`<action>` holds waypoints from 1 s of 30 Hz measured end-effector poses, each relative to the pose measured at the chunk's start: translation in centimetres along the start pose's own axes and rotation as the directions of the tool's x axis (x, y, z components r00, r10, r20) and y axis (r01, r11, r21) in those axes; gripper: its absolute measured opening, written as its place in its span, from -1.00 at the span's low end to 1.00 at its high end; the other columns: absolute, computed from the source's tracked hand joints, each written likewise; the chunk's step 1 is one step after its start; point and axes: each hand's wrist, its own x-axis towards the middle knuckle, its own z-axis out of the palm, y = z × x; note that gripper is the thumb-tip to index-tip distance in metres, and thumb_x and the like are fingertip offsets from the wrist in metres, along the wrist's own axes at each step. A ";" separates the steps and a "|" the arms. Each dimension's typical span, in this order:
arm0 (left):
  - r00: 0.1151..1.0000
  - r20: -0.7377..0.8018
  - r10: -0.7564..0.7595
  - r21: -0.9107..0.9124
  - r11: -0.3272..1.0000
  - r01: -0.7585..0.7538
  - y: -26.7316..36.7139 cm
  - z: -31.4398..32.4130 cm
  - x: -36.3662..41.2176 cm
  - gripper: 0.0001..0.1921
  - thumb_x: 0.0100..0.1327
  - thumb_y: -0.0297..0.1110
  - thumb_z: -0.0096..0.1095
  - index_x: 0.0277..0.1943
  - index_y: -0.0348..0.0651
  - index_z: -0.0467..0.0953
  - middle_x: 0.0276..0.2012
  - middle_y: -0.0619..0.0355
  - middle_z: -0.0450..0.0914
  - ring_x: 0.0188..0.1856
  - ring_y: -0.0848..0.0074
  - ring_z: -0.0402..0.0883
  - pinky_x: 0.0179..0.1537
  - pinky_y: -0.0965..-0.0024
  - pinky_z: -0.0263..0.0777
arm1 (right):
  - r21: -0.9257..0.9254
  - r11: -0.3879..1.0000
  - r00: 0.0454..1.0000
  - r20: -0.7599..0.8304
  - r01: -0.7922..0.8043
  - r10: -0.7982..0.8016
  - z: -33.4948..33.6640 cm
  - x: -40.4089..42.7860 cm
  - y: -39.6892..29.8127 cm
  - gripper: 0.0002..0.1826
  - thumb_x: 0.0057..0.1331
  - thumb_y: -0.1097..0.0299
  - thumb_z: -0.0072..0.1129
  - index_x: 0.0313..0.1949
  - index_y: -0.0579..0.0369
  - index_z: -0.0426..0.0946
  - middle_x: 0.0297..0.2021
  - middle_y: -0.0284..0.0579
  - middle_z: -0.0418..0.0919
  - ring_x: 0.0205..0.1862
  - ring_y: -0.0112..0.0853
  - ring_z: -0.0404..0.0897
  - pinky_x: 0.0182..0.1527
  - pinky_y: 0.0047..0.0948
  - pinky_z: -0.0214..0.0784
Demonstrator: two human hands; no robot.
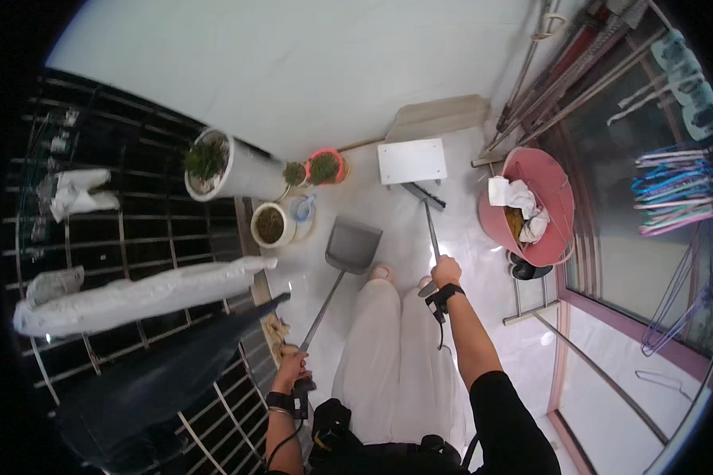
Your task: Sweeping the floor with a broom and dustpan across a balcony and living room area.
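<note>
My left hand (289, 369) grips the upper end of the long handle of a grey dustpan (353, 243). The pan rests on the pale tiled floor (404, 231), left of my feet, and I make out nothing in it. My right hand (446, 272) is closed around the handle of a broom (431, 228). Its dark bristle head (424, 196) is at the floor, right at the front edge of a small white stool (412, 161). Part of the broom head may be hidden beneath the stool.
Potted plants, among them a tall white planter (249, 169) and a red pot (325, 167), line the left side by a metal window grille (148, 237). A pink laundry basket (555, 202) holding cloth stands right, beside dark shoes (529, 270). Poles (526, 71) lean behind it; hangers (680, 190) hang farther right.
</note>
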 end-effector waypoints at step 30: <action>0.943 -0.059 -0.328 -0.430 0.861 0.273 -36.6 -12.8 -1.8 -0.81 0.02 -0.33 -0.01 -0.40 -0.31 0.35 -0.69 0.28 0.22 -0.68 0.66 0.25 -0.42 0.43 0.42 | -0.223 0.905 0.925 -0.034 0.362 -0.379 22.3 -10.3 -13.5 -0.83 -0.12 0.32 -0.06 -0.51 0.12 0.37 -0.53 -0.01 0.44 -0.43 -0.16 0.44 -0.39 -0.28 0.30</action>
